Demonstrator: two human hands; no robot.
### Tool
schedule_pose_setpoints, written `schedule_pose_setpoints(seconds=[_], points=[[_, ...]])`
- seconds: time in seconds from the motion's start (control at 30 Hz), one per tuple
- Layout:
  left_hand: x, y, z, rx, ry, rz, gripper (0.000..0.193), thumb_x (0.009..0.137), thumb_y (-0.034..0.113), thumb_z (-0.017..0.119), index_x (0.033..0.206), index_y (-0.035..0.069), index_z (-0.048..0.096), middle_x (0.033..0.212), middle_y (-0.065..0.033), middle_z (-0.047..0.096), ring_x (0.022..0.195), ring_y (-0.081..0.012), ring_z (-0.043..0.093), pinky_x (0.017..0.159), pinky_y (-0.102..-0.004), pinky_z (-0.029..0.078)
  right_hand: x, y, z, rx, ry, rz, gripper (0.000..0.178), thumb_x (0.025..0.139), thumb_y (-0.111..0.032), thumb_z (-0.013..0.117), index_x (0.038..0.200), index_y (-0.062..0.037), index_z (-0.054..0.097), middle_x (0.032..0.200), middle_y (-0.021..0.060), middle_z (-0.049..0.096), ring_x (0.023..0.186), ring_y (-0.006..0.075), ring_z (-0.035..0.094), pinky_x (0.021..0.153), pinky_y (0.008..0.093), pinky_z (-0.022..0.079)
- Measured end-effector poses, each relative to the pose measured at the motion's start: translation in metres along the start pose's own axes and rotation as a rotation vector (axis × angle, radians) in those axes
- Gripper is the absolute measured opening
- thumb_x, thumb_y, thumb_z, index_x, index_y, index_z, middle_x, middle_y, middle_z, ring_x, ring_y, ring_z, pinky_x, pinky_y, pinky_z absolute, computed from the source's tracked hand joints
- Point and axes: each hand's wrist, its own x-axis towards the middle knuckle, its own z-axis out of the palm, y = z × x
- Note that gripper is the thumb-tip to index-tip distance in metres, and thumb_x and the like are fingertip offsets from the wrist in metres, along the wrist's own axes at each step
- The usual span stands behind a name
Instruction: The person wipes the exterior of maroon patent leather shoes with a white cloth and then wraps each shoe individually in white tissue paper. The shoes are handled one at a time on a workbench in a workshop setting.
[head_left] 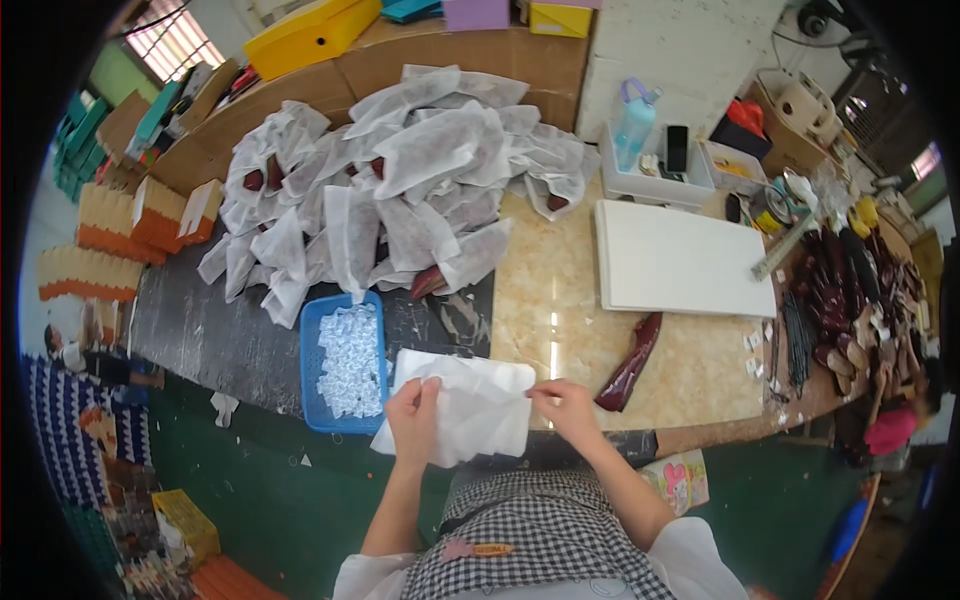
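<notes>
At the table's front edge lies a stack of thin white cloth-like bags (480, 385). My left hand (411, 418) is closed on the left side of the top bag, thumb and fingers pinched together. The bag's right corner is pinched by my right hand (566, 408). Just left of the stack stands a blue plastic basket (311, 375) holding many small clear-and-white sachets (350, 360). To the right of my right hand, a single glossy dark red shoe (632, 365) rests on the marbled tabletop.
A large heap of white-wrapped shoes (430, 150) covers the back left. Behind the shoe sits a white box lid or board (680, 260). Unwrapped dark red shoes (830, 290) pile up at the far right. A tray (660, 185) holds a bottle (635, 130) and a phone (677, 148).
</notes>
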Motion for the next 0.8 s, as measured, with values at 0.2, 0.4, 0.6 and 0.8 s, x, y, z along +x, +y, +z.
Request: schedule_pose_setpoints(seconds=[0.2, 0.4, 0.6, 0.8], points=[[0.005, -0.002, 0.017, 0.375, -0.209, 0.266, 0.035, 0.082, 0.009, 0.065, 0.062, -0.003, 0.039, 0.055, -0.0118, 0.034, 0.049, -0.0191, 0.028, 0.047, -0.0348, 0.025, -0.036, 0.106, -0.033, -0.729, 0.312, 0.493, 0.093, 0.068, -0.031, 0.077, 0.144, -0.0120, 0.026, 0.147, 0.0282, 0.016, 0.130, 0.0481, 0.026, 0.100, 0.0569, 0.031], [0.017, -0.006, 0.021, 0.492, -0.187, 0.326, 0.032, 0.083, 0.011, 0.064, 0.063, -0.004, 0.045, 0.056, -0.0147, 0.040, 0.047, -0.0239, 0.034, 0.047, -0.0361, 0.029, -0.064, 0.162, -0.040, -0.500, 0.659, 0.221, 0.078, 0.077, -0.015, 0.069, 0.143, -0.0071, 0.029, 0.124, 0.0230, 0.051, 0.109, 0.0333, 0.054, 0.089, 0.0385, 0.045], [0.013, -0.024, -0.005, 0.495, -0.079, 0.290, 0.034, 0.084, 0.012, 0.064, 0.063, -0.004, 0.043, 0.055, -0.0146, 0.039, 0.047, -0.0237, 0.033, 0.047, -0.0364, 0.028, -0.120, 0.188, -0.091, -0.170, 0.763, 0.366, 0.058, 0.087, -0.012, 0.057, 0.139, -0.0005, 0.034, 0.127, 0.0233, 0.050, 0.107, 0.0250, 0.055, 0.089, 0.0352, 0.044], [0.012, -0.012, -0.012, 0.503, -0.071, 0.287, 0.035, 0.084, 0.012, 0.064, 0.062, -0.004, 0.043, 0.054, -0.0124, 0.035, 0.048, -0.0219, 0.030, 0.048, -0.0359, 0.027, -0.068, 0.159, -0.045, -0.597, 0.610, 0.457, 0.083, 0.073, -0.016, 0.070, 0.144, -0.0115, 0.028, 0.147, 0.0264, 0.021, 0.129, 0.0467, 0.031, 0.104, 0.0441, 0.032]])
